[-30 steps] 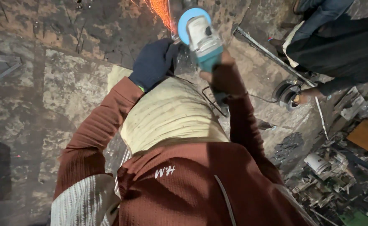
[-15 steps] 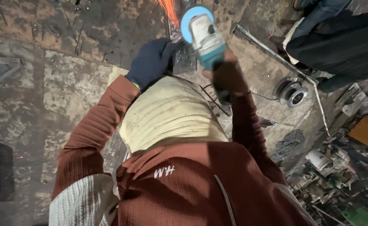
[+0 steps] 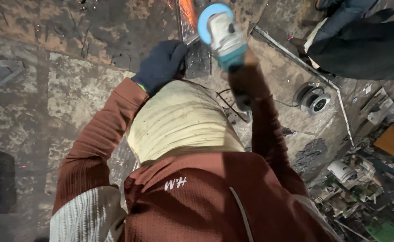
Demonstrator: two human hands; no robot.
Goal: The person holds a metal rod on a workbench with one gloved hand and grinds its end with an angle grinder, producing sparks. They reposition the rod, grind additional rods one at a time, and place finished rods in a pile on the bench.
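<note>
My left hand, in a dark blue glove, presses down on a flat metal piece that lies on the stained concrete floor. My right hand, dark and in shadow, grips the body of a teal angle grinder with a blue disc guard. The disc meets the far end of the metal piece, and orange sparks fly up and away. My maroon sleeves and a cream-coloured trouser knee fill the middle of the view.
Another person in dark clothes crouches at the top right. A second grinder and a thin metal bar frame lie on the floor to the right. Scrap and machine parts crowd the lower right.
The grinder has crept slightly to the right along the metal piece, still throwing sparks. My gloved left hand stays pressed on the metal.
</note>
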